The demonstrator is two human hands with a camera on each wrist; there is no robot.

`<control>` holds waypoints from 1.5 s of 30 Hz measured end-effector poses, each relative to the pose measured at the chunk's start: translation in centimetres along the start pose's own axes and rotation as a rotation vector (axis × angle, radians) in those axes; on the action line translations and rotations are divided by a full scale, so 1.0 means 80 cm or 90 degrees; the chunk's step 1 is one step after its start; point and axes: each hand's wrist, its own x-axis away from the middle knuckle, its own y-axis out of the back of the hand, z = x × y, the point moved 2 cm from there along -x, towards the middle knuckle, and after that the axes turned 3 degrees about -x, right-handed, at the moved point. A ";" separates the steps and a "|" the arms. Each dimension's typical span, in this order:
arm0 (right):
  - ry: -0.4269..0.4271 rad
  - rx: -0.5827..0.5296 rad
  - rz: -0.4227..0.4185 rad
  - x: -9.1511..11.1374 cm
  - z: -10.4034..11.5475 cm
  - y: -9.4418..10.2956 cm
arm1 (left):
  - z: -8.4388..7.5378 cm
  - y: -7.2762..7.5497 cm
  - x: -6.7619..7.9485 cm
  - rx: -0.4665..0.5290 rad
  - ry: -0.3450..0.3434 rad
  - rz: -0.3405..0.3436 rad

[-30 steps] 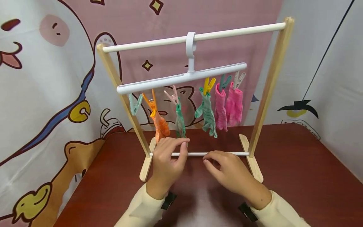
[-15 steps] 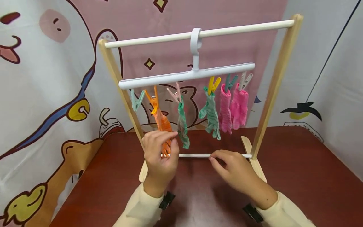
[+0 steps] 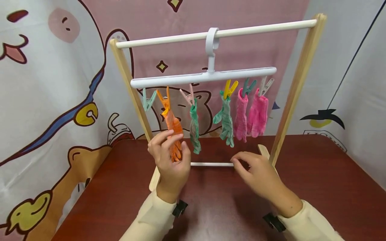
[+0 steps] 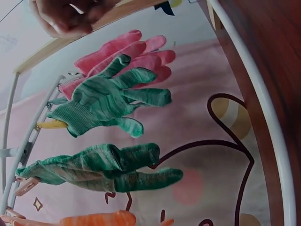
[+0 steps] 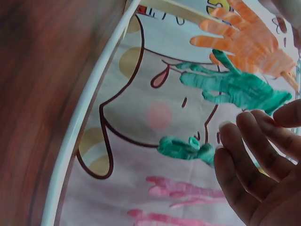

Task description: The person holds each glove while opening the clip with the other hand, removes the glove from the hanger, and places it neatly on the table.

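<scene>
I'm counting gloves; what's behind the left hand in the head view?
An orange glove hangs there, cuff and lower end showing. The left hand covers part of it and of the lower white rod.

Brightly and evenly lit in the head view, crisp across most of the frame, with pale glare on the red-brown desk [image 3: 211, 214] and soft shadows beside both sleeves [image 3: 150, 217]. Dimmer and softer in both wrist views, with the white bottom rod [image 4: 285, 165] bowed by lens distortion and the right hand [image 5: 268, 174] in shade.
</scene>
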 end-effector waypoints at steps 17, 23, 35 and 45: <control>-0.011 -0.013 -0.024 -0.004 -0.005 0.010 | 0.041 -0.006 0.009 0.041 0.298 0.110; 0.018 -0.009 -0.035 -0.002 -0.002 0.004 | 0.042 -0.008 0.012 0.058 0.338 0.113; 0.028 -0.004 -0.033 0.002 0.000 -0.002 | 0.041 -0.007 0.015 0.078 0.317 0.109; 0.033 -0.010 -0.018 0.002 0.004 -0.006 | 0.032 -0.003 0.017 0.110 0.238 0.097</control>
